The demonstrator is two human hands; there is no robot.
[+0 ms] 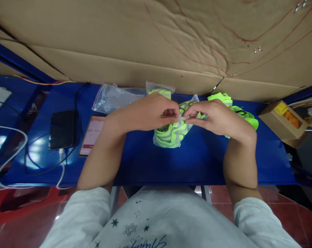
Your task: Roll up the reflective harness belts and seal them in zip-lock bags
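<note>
Both hands pinch the top edge of a clear zip bag (178, 140) with neon yellow-green and grey reflective straps folded inside. My left hand (159, 109) grips the bag's edge between thumb and fingers. Close beside it, my right hand (209, 115) pinches the same edge from the other side. The bag lies on the blue table (151, 168), its lower part bulging with straps. Behind my left hand lies another zip bag (159, 86) with neon material. Past my right hand are loose neon straps (223, 99) and a neon piece with a rounded end (251, 122).
Clear plastic bags (117, 98) lie at the back left. A phone (92, 129) showing a timer is partly under my left forearm, near a black device (62, 130) with a white cable (61, 168). A cardboard box (282, 120) stands right; brown cardboard (120, 34) lines the back.
</note>
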